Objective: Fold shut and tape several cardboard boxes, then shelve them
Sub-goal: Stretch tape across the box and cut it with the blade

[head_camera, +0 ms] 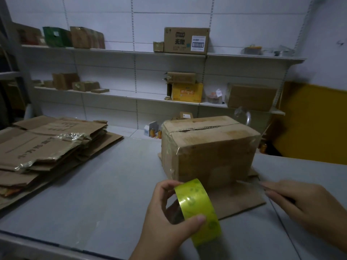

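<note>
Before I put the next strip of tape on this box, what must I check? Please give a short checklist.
1. The left hand holds the tape roll: ok.
2. Free tape end found: cannot tell.
3. Top seam of the box closed: not ok, dark gaps show.
4. The near flap folded in: not ok, it lies flat on the table.
5. The right hand holds a thin tool fit to cut: cannot tell, blurred.

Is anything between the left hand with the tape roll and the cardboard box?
Nothing visible does. Between the left hand, holding the tape roll, and the box lies only a cardboard flap, flat on the table.
</note>
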